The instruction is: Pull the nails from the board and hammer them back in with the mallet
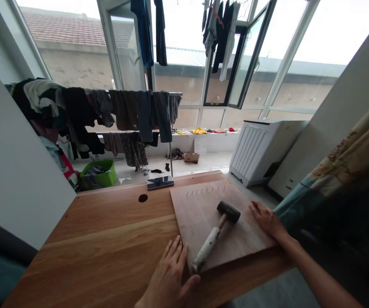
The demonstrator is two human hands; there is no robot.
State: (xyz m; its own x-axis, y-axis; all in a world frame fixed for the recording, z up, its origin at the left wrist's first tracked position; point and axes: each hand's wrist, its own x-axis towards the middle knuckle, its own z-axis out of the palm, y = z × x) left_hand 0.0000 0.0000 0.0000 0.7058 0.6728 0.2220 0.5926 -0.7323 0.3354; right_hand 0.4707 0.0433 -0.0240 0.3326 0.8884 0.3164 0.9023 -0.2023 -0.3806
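Observation:
A square wooden board (200,222) lies on the desk, with a row of several nails (206,191) standing up along its far side. Across the board rests a mallet (218,229): its black head points away to the right and its white-wrapped handle comes toward me. My left hand (171,269) lies flat with fingers stretched out at the board's near left edge, the thumb close to the handle's end. On the other side, my right hand (267,220) rests with its fingers extended on the board's right edge. Neither hand grips the mallet.
The wooden desk (117,239) has a round hole (143,198) and a dark flat phone-like object (160,182) near its far edge. Beyond stand a clothes rack (139,109), a green basket (105,173) and a white ribbed cabinet (255,147). A curtain (332,171) hangs at right.

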